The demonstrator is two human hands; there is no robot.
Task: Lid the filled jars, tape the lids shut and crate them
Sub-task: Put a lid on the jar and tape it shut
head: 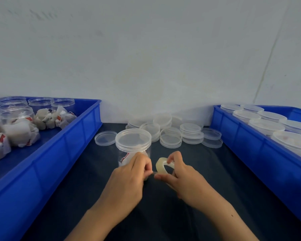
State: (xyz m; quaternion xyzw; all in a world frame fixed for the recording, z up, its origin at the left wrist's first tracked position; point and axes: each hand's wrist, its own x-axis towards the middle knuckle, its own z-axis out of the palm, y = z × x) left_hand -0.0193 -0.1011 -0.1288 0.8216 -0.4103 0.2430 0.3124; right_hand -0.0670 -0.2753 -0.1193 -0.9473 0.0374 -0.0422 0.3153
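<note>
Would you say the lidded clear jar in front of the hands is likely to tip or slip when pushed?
The jar probably tips fairly easily: it stands tall and its pouch contents look light. Its smooth clear wall likely feels slippery, though the dark mat may grip its base.

No text, number or brand can be read anywhere. The packets point(21, 134) in the left crate point(63, 146) carry red-and-white marks, too blurred to tell letters. The jar point(133, 150) near the middle of the tabletop shows a similar red mark on the packet inside it, also unreadable. The lids point(170, 136) at the tabletop's far edge, the tape roll point(161, 165) and the right crate point(250, 145) bear no visible print
</note>
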